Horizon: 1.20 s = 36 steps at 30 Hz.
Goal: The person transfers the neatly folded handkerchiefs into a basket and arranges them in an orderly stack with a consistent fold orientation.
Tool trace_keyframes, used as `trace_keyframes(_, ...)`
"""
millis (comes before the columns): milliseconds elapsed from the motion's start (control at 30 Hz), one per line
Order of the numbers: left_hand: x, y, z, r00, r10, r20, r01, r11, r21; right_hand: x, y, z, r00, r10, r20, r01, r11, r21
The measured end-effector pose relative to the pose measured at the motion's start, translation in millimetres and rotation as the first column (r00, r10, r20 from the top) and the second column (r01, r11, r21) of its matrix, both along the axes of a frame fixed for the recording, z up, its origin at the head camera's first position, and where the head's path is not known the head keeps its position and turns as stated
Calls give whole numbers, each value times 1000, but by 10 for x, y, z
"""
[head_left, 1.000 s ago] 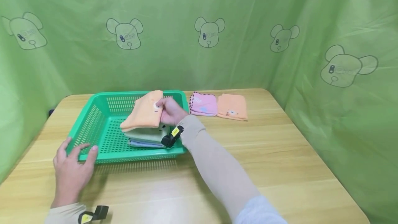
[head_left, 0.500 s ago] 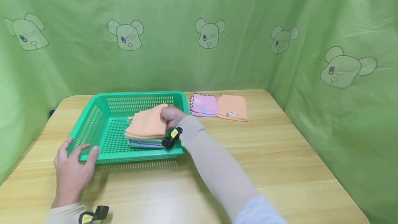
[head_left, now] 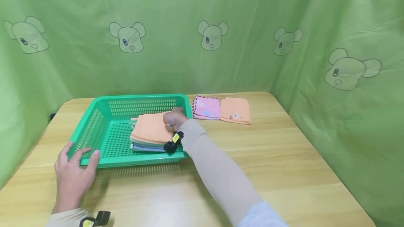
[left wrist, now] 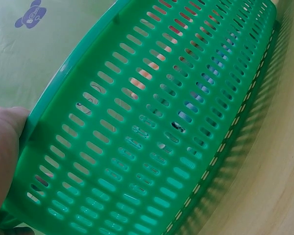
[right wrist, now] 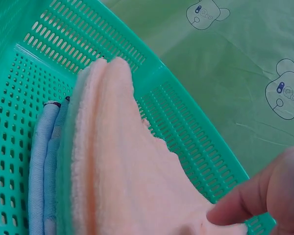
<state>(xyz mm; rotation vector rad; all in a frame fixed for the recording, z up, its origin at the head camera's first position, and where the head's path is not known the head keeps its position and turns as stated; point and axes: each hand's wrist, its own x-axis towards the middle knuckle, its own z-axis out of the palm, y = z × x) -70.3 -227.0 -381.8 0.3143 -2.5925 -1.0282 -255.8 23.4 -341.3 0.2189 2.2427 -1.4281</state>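
Around the basket's near-left corner, left hand rests, relaxed fingers spread on the green basket rim. Farther in, right hand pinches the right edge of the peach cloth, atop folded cloths. Probably light, soft, floppy; best gripped through all layers.

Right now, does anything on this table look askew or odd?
I see no spill or damage. Small bits, perhaps loops, stick out at the far left corner of the towel stack in the basket, breaking its otherwise straight edge.
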Motion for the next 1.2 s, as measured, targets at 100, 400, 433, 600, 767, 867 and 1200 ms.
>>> trace_keyframes(100, -7, 2, -12, 1000, -2, 3, 2, 1000, -1, 35, 5, 13, 1000, -7, 4, 7, 1000, 30)
trace_keyframes(400, -7, -17, -16, 1000, 1, 15, -1, 1000, -1, 66, 24, 28, 998, 62, 14, -62, 998, -24)
trace_keyframes(433, -11, -20, -14, 1000, 0, 12, 0, 1000, 1, 64, 24, 30, 998, 60, 13, -60, 997, -49)
trace_keyframes(600, -21, -12, 0, 1000, 2, -2, -2, 1000, 10, 42, 28, 43, 997, 48, 58, -38, 986, -164)
trace_keyframes(767, -21, -4, -1, 1000, 1, 2, -1, 1000, 7, 8, 21, 64, 993, 20, 117, 6, 976, -217)
trace_keyframes(867, -22, -9, 1, 1000, -1, 2, 1, 1000, 6, -15, 11, 70, 990, 2, 141, 33, 970, -241)
trace_keyframes(1200, -20, -18, -1, 1000, 2, 0, -2, 1000, 13, -25, -25, 57, 984, -63, 168, 123, 920, -373)
